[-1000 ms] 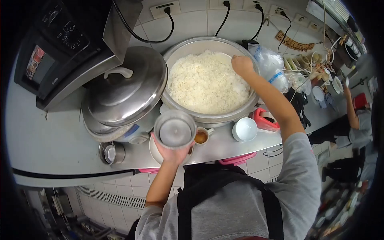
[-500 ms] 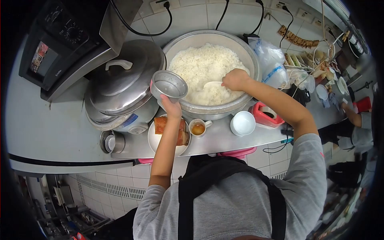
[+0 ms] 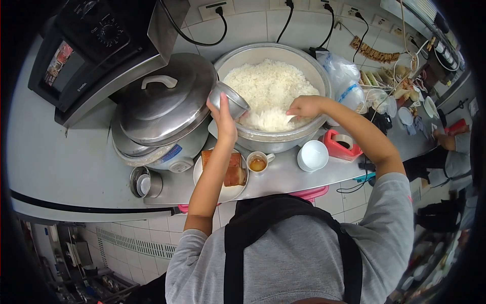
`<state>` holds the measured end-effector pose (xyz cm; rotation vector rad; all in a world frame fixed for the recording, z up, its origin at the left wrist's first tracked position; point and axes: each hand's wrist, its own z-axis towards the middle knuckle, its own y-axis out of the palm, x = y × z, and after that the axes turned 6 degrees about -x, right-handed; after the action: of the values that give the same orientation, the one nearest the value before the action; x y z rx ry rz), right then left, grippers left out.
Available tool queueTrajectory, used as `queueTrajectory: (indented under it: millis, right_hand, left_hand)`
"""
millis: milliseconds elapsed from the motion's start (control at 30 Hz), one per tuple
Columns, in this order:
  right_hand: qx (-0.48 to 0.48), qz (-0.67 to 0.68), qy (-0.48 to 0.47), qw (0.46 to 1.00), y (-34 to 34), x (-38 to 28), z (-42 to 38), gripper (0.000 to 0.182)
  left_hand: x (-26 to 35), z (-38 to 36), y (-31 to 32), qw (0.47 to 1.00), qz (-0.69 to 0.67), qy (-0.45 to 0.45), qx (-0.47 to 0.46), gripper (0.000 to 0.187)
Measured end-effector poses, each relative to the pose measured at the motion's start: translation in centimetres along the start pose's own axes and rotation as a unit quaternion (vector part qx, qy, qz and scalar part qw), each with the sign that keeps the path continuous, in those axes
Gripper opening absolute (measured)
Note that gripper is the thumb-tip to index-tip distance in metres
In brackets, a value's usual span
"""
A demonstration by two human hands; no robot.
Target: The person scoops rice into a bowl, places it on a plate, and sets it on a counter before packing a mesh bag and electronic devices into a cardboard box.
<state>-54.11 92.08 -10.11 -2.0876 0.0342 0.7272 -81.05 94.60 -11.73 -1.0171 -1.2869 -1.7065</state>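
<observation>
A large metal basin [image 3: 324,76] holds a heap of cooked white rice [image 3: 268,83]. My left hand [image 3: 223,119] grips a round metal bowl [image 3: 229,100], tilted toward the rice at the basin's left rim. My right hand [image 3: 305,107] is closed on the handle of a rice paddle, its blade covered by rice near the basin's front. Below my left hand, chunks of browned meat [image 3: 234,169] lie on a white plate [image 3: 230,192], partly behind my forearm. Beside them stands a cup [image 3: 257,162] with brown liquid in it.
A lidded rice pot [image 3: 169,101] and a microwave [image 3: 91,61] stand left. Stacked white bowls [image 3: 313,156] and a red tape dispenser [image 3: 342,144] sit right of the cup. Plastic bags [image 3: 341,76] lie beyond. Another person's hand [image 3: 445,139] shows at far right.
The metal bowl has tipped over toward the rice and moved slightly right with my left hand. My right hand has shifted a little, and the paddle blade is now buried in rice.
</observation>
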Motion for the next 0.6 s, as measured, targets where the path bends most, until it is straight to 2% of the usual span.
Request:
queueTrajectory:
  millis: [33,67,133,167,200,233,267,300,333,367,433,467,533,600]
  right_hand:
    - [0.0,-0.004,0.001,1.0,-1.1,-0.8,-0.4,0.043]
    - [0.021,-0.024,0.026,0.999,-2.6,-1.3,-1.3,0.044]
    - [0.042,-0.044,0.052,0.997,-4.9,-3.7,-3.1,0.045]
    - [0.086,-0.09,0.087,0.988,-5.6,-5.2,-3.5,0.047]
    - [0.13,-0.137,0.121,0.975,-5.9,-6.4,-3.5,0.05]
    - [0.215,-0.184,0.127,0.951,-5.1,-7.6,-3.3,0.035]
    - [0.215,-0.184,0.129,0.95,-3.8,-9.0,-2.9,0.035]
    - [0.256,-0.268,0.114,0.922,-2.0,-10.6,-2.3,0.027]
    - [0.293,-0.35,0.097,0.884,-0.8,-11.8,-1.8,0.02]
    - [0.292,-0.351,0.097,0.884,0.1,-12.5,-1.3,0.02]
    - [0.335,-0.405,0.105,0.844,1.2,-13.4,-0.4,0.019]
    - [0.336,-0.405,0.104,0.844,0.6,-13.3,-0.5,0.019]
    - [0.404,-0.36,0.129,0.831,-1.9,-12.5,-0.9,0.016]
    - [0.404,-0.352,0.157,0.83,-3.0,-9.1,1.5,0.012]
  left_hand:
    - [1.3,-0.3,0.7,0.997,0.005,-0.082,-0.007,0.07]
    - [1.9,-0.5,1.1,0.997,0.001,-0.079,-0.007,0.07]
    - [2.4,-0.8,1.6,0.984,0.031,-0.174,-0.025,0.072]
    - [-0.2,0.5,0.2,0.97,-0.021,-0.214,-0.11,0.088]
    - [0.3,0.7,0.9,0.97,-0.022,-0.213,-0.113,0.088]
    - [1.0,0.4,2.1,0.955,-0.079,-0.25,-0.137,0.084]
    - [1.3,0.3,3.1,0.935,-0.136,-0.286,-0.16,0.082]
    - [0.9,0.9,3.8,0.925,-0.172,-0.301,-0.158,0.08]
    - [0.2,1.8,4.0,0.924,-0.173,-0.301,-0.159,0.08]
    - [-0.8,2.8,4.0,0.922,-0.213,-0.297,-0.128,0.08]
    - [-0.9,3.5,3.7,0.918,-0.256,-0.298,-0.062,0.081]
    - [-0.8,3.7,3.1,0.918,-0.256,-0.296,-0.061,0.081]
    - [-0.2,3.8,1.5,0.921,-0.255,-0.276,-0.099,0.082]
    - [-0.1,3.6,0.7,0.935,-0.236,-0.25,-0.092,0.083]
